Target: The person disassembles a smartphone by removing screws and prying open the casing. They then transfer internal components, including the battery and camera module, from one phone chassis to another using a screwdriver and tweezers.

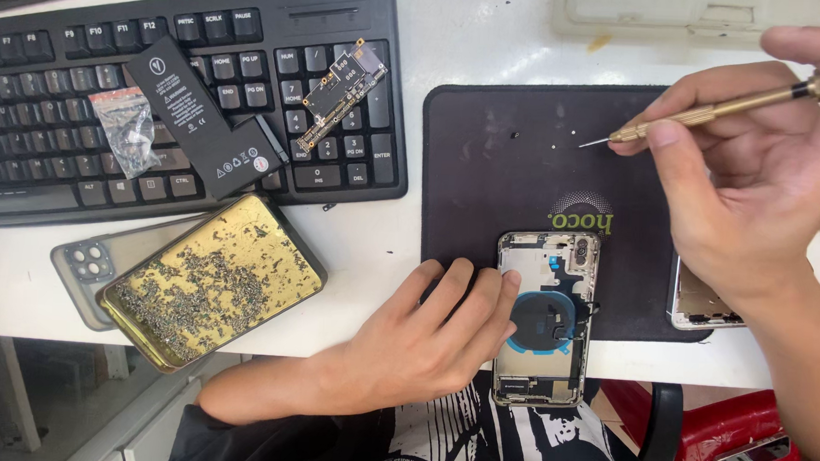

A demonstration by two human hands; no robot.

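An opened phone housing point(547, 318) lies face up at the front edge of a black work mat point(496, 160), hanging partly over the table edge. My left hand point(424, 337) rests against its left side, fingers pressed on the frame. My right hand point(754, 172) hovers above the mat's right part and pinches a slim brass screwdriver point(710, 113), its tip pointing left over the mat. Tiny screws point(559, 140) dot the mat near the tip.
A black keyboard point(81, 170) carries a phone battery point(203, 120), a circuit board point(342, 91) and a small plastic bag point(127, 131). A gold tray of several screws point(212, 282) lies on a grey phone back point(84, 264). Another phone part point(702, 303) sits under my right wrist.
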